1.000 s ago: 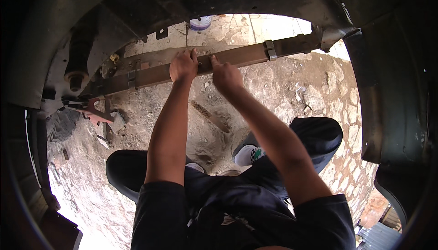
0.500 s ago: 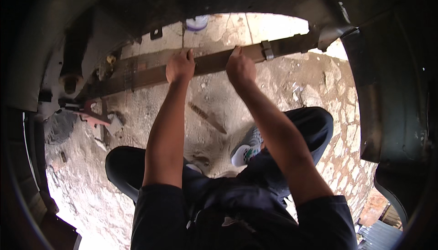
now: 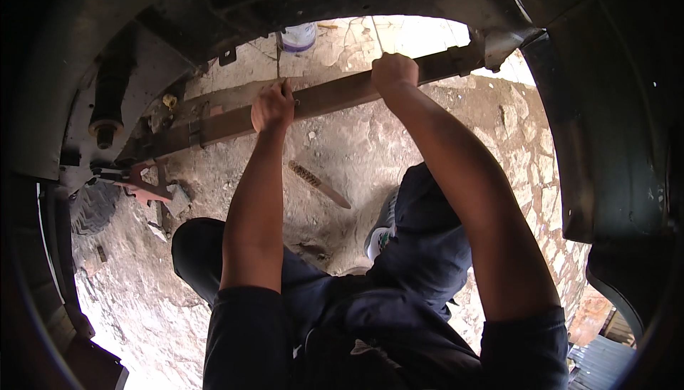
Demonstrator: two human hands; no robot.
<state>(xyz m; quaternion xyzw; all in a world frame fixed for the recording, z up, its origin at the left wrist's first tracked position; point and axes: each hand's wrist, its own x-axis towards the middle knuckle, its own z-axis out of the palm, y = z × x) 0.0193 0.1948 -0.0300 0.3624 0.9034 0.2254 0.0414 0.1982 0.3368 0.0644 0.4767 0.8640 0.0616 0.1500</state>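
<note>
A long brown steel leaf spring (image 3: 331, 98) with metal clips runs across in front of me, rising from lower left to upper right. My left hand (image 3: 273, 106) is wrapped round it left of its middle, thumb on top. Farther right, my right hand (image 3: 396, 73) is closed over the spring, its fingers mostly hidden on the far side. The clip that was just right of this hand is now covered by it.
Dark vehicle bodywork (image 3: 620, 141) arches around and above. A black cylinder (image 3: 110, 98) hangs at left, above a reddish metal stand (image 3: 148, 188) and a tyre (image 3: 94, 208). A wooden wire brush (image 3: 318, 183) lies on the ground. Beyond the spring stands a white tub (image 3: 298, 38).
My right hand has slid rightward along the leaf spring, onto the clip. My left hand keeps its hold. The view has shifted slightly, and my right knee has moved inward.
</note>
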